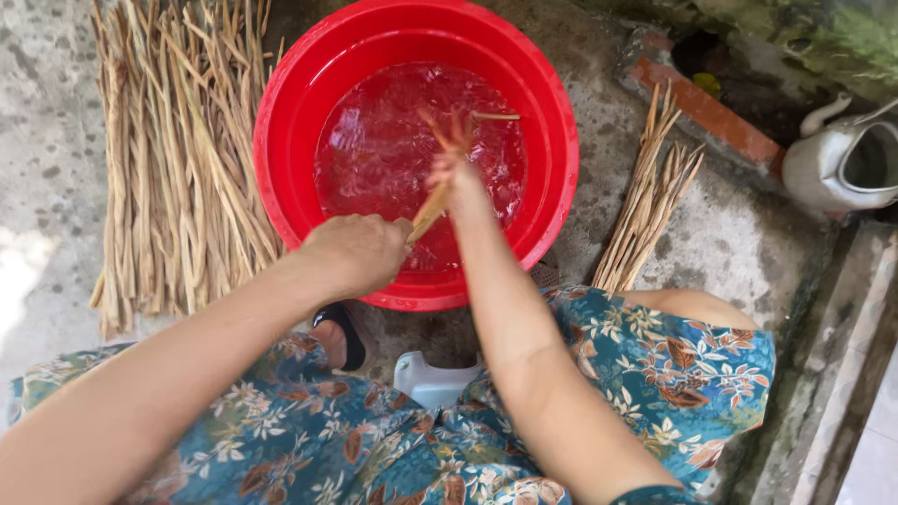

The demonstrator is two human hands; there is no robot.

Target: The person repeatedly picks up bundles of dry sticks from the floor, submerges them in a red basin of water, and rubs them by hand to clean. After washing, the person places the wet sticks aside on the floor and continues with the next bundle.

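Left hand is clenching the lower end of a tan stalk over the red basin at six o'clock; right hand is gripping it higher. Best keeping both grips firm, dipping it fully under the water.

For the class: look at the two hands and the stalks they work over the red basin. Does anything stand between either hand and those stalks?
Nothing visible does. The left hand already grips the lower end of the stalks, and the right hand is on them further up, over the water in the red basin.
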